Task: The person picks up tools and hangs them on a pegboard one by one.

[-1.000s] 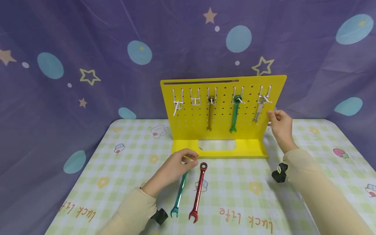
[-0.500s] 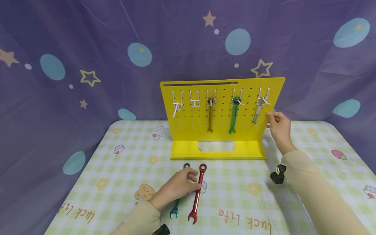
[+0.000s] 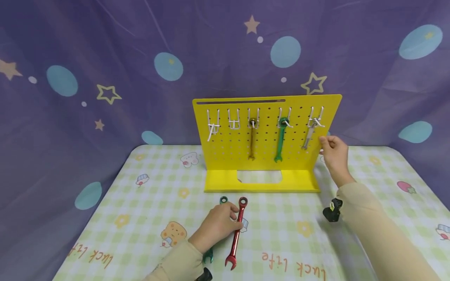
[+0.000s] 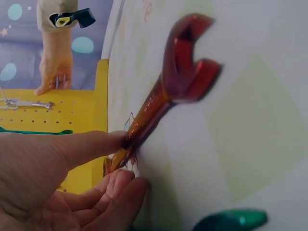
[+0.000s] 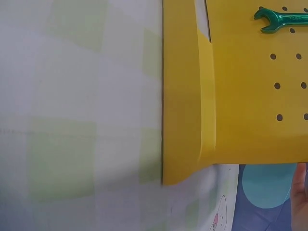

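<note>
Checked surface (image 3: 274,218): red wrench (image 3: 234,245), before yellow pegboard (image 3: 225,158); fingers of my left hand (image 3: 217,224) seemingly pinch the wrench mid-shaft, contact part-hidden; my right hand (image 3: 336,157) pinches the pegboard's edge, presumably steadying it.

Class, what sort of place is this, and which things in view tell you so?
Probably a staged tabletop workspace: wrenches hang on a yellow pegboard, standing on a checked tablecloth before a patterned purple backdrop.

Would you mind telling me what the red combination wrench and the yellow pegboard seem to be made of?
Red combination wrench: probably metal with a glossy, tinted finish, judging by bright highlights along its shaft.
Yellow pegboard: perhaps painted sheet metal, though plastic is possible; it looks thin, smooth and evenly coloured.
</note>
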Demonstrator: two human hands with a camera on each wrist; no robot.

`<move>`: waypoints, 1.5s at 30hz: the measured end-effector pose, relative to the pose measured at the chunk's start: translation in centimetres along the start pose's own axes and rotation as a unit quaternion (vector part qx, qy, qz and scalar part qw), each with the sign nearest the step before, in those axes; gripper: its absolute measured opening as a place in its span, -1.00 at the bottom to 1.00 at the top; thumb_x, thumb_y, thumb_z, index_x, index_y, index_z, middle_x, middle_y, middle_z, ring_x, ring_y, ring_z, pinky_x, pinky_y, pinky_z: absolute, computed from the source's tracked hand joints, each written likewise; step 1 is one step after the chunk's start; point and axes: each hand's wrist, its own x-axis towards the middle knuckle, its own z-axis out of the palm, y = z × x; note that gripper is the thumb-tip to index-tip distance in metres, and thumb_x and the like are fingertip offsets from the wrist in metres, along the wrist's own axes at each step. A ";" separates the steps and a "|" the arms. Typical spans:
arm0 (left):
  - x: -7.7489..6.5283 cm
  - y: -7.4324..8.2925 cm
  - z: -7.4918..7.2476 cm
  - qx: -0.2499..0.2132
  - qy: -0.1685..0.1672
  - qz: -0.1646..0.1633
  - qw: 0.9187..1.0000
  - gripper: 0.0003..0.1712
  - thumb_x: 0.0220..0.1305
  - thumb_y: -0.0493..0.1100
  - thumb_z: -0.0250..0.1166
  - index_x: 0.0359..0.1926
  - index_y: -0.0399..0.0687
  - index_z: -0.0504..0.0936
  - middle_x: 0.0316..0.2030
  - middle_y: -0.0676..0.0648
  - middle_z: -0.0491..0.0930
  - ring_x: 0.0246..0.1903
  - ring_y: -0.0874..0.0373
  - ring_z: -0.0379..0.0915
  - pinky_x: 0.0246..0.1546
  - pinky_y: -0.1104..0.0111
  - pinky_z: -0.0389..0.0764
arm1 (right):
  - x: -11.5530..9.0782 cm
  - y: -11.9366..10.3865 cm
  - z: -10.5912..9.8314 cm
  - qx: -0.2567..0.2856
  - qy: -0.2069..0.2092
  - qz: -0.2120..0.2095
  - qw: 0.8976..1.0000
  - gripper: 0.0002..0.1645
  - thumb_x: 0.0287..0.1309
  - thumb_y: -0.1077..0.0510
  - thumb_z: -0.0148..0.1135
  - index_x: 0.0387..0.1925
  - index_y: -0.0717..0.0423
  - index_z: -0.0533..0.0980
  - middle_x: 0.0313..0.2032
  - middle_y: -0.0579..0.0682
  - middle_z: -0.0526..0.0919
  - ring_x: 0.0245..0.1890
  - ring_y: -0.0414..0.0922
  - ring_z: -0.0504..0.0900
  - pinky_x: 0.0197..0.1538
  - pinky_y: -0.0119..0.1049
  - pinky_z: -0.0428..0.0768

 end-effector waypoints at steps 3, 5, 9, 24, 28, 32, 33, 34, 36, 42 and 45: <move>0.0 0.0 0.0 0.000 0.005 0.002 1.000 -0.60 0.07 -0.19 0.51 -0.08 -0.24 0.62 -0.40 0.01 0.59 -0.40 0.13 0.46 -0.35 0.27 0.52 | 0.1 -0.1 0.2 -0.001 -0.001 0.002 1.000 -0.58 0.39 0.00 0.14 -0.09 0.35 0.52 -0.52 -0.44 0.50 -0.45 -0.41 0.52 -0.35 -0.55 0.59; -0.1 0.0 0.1 0.001 0.011 0.007 1.000 -0.60 0.07 -0.21 0.50 -0.08 -0.26 0.61 -0.39 0.01 0.60 -0.40 0.13 0.46 -0.36 0.28 0.53 | 0.2 -0.2 0.3 -0.001 -0.002 0.004 1.000 -0.58 0.39 -0.01 0.14 -0.09 0.33 0.52 -0.51 -0.43 0.50 -0.44 -0.41 0.52 -0.34 -0.55 0.59; -0.3 0.0 0.4 0.003 0.027 0.016 0.999 -0.59 0.05 -0.25 0.49 -0.08 -0.30 0.59 -0.38 0.00 0.61 -0.42 0.13 0.47 -0.40 0.31 0.52 | 0.1 -0.3 0.4 -0.001 -0.004 0.011 1.000 -0.55 0.38 -0.04 0.13 -0.07 0.33 0.52 -0.50 -0.42 0.50 -0.43 -0.41 0.52 -0.34 -0.57 0.58; 0.2 0.5 1.3 0.038 0.036 0.017 0.998 -0.73 0.06 -0.27 0.47 -0.22 -0.29 0.65 -0.44 -0.02 0.64 -0.41 0.13 0.52 -0.39 0.32 0.54 | 0.3 0.0 0.1 0.000 -0.007 0.019 1.000 -0.57 0.39 -0.02 0.13 -0.11 0.34 0.52 -0.56 -0.46 0.50 -0.48 -0.44 0.53 -0.34 -0.54 0.60; 0.1 0.6 1.1 0.040 0.037 0.021 0.998 -0.74 0.06 -0.29 0.47 -0.21 -0.31 0.66 -0.43 -0.03 0.63 -0.37 0.11 0.53 -0.33 0.29 0.55 | 0.4 0.0 0.1 0.005 -0.007 0.020 1.000 -0.60 0.39 -0.03 0.13 -0.15 0.29 0.52 -0.55 -0.47 0.50 -0.46 -0.44 0.53 -0.34 -0.55 0.60; 0.0 0.8 1.1 0.037 0.039 0.022 0.998 -0.73 0.02 -0.30 0.48 -0.22 -0.28 0.66 -0.43 -0.01 0.59 -0.36 0.11 0.51 -0.29 0.26 0.54 | 0.5 -0.1 0.1 0.005 -0.009 0.021 1.000 -0.61 0.38 -0.04 0.12 -0.16 0.26 0.52 -0.55 -0.46 0.50 -0.46 -0.43 0.53 -0.34 -0.55 0.60; 0.0 0.8 1.1 0.036 0.038 0.022 0.998 -0.72 0.01 -0.30 0.48 -0.22 -0.27 0.66 -0.43 -0.01 0.59 -0.36 0.11 0.51 -0.29 0.26 0.54 | 0.5 -0.1 0.1 0.005 -0.009 0.021 1.000 -0.60 0.38 -0.05 0.12 -0.15 0.27 0.51 -0.55 -0.46 0.50 -0.46 -0.44 0.53 -0.34 -0.54 0.60; 0.0 0.8 1.1 0.037 0.038 0.023 0.998 -0.72 0.01 -0.30 0.49 -0.22 -0.27 0.66 -0.43 -0.01 0.59 -0.37 0.12 0.50 -0.29 0.26 0.54 | 0.5 -0.1 0.1 0.003 -0.010 0.022 1.000 -0.58 0.38 -0.05 0.12 -0.14 0.28 0.51 -0.55 -0.47 0.49 -0.46 -0.44 0.53 -0.34 -0.55 0.60; 0.0 0.8 1.1 0.037 0.037 0.026 0.998 -0.73 0.00 -0.31 0.48 -0.24 -0.26 0.66 -0.43 0.01 0.59 -0.37 0.13 0.50 -0.30 0.27 0.54 | 0.6 -0.1 0.1 0.001 -0.011 0.024 1.000 -0.56 0.38 -0.06 0.12 -0.13 0.31 0.51 -0.55 -0.46 0.49 -0.46 -0.44 0.53 -0.35 -0.56 0.59; -0.2 0.6 1.1 0.036 0.041 0.046 0.997 -0.78 -0.04 -0.34 0.46 -0.29 -0.27 0.67 -0.44 0.03 0.61 -0.40 0.17 0.47 -0.34 0.32 0.50 | 0.4 -0.1 0.1 0.002 -0.012 0.026 1.000 -0.54 0.38 -0.06 0.11 -0.12 0.32 0.52 -0.55 -0.47 0.49 -0.46 -0.45 0.53 -0.37 -0.58 0.57; -0.2 0.5 1.0 0.031 0.036 0.046 0.998 -0.75 -0.03 -0.34 0.46 -0.26 -0.28 0.67 -0.44 0.03 0.63 -0.40 0.17 0.49 -0.34 0.32 0.51 | 0.3 -0.1 0.1 0.000 -0.012 0.024 1.000 -0.55 0.38 -0.06 0.11 -0.12 0.31 0.52 -0.55 -0.49 0.49 -0.46 -0.45 0.53 -0.36 -0.58 0.58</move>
